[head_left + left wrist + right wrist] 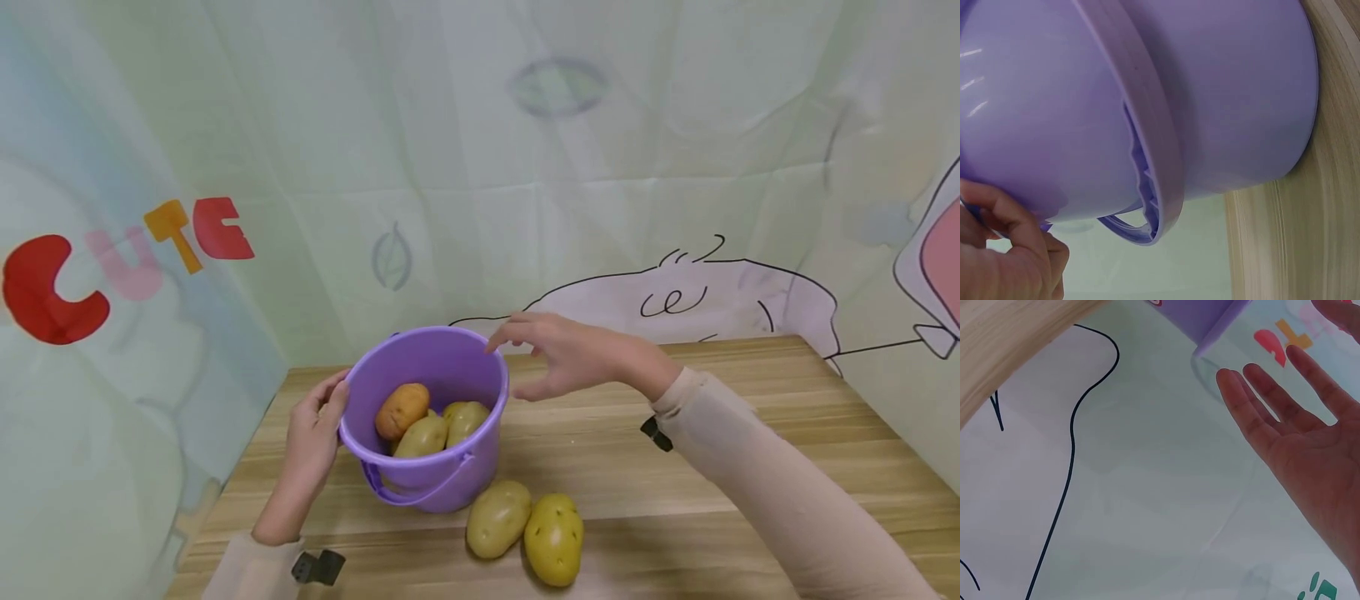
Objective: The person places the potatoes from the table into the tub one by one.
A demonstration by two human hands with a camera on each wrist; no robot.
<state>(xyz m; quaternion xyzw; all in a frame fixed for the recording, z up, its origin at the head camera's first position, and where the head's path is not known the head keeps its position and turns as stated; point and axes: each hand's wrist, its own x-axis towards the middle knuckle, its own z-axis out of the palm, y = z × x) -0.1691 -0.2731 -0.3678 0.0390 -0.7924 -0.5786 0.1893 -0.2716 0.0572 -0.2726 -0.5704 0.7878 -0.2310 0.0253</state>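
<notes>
A purple bucket (pixel 461 477) stands on the table, its mouth tipped toward me in the head view. Inside lie an orange-brown potato (pixel 402 411) and several paler potatoes (pixel 422 437), partly hidden by the front wall. My left hand (pixel 315 425) grips the bucket's left rim, thumb on the edge; its curled fingers show at the rim in the left wrist view. At the right rim is my right hand (pixel 562 354), its fingers spread and loosely bent, holding nothing. The right wrist view shows that hand's open palm (pixel 1322 456) beside the bucket (pixel 1200 322).
In front of the bucket, a pale potato (pixel 498 519) and a yellow potato (pixel 554 540) lie side by side on the wooden table (pixel 720 467). The bucket's handle (pixel 408 500) hangs down its near side. A printed curtain (pixel 450 167) stands behind the table.
</notes>
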